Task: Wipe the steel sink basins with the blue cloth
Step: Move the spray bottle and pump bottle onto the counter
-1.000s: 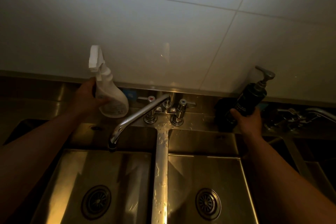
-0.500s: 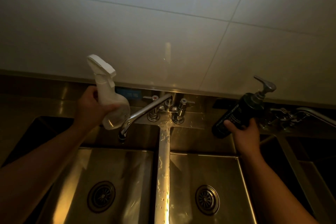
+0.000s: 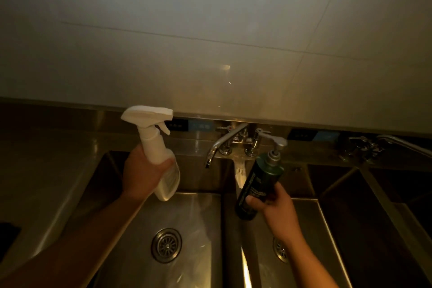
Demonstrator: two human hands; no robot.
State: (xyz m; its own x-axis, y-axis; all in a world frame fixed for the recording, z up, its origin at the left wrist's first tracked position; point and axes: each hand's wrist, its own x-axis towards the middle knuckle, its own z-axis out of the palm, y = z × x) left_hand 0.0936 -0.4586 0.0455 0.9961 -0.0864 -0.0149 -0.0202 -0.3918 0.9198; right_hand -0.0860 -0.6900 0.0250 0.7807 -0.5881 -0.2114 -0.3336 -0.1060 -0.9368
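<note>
**Clerk:** Location of the work items?

**Inspector:** The left basin [image 3: 191,217] and right basin [image 3: 313,224] fill the lower centre of the frame. They sit side by side, split by a steel divider [image 3: 230,229]. The blue cloth is not in view anywhere, and nothing is wiping either basin.

**Clerk:** Hands?

**Inspector:** The left hand [image 3: 142,175] is at centre-left. Its fingers are wrapped round the body of a white spray bottle [image 3: 156,147], nozzle pointing toward frame right, held above the left basin. The right hand [image 3: 275,208] is at lower centre-right. Its fingers are curled round the lower part of a dark pump bottle [image 3: 259,180], which leans toward upper right above the back of the right basin.

**Clerk:** Surroundings?

**Inspector:** A tap [image 3: 222,142] stands on the back ledge with its spout over the left basin. There is a drain [image 3: 166,245] in that basin's floor.

**Clerk:** Risks?

**Inspector:** Three, in my judgement.
- Both hands are occupied, so the cloth cannot be taken up until a bottle is set down.
- The pump bottle is gripped low and leaning, so a slip would drop it into the basin. A knocked pump would leave soap on the steel.
- Either bottle, swung inward, could strike the tap spout.
</note>
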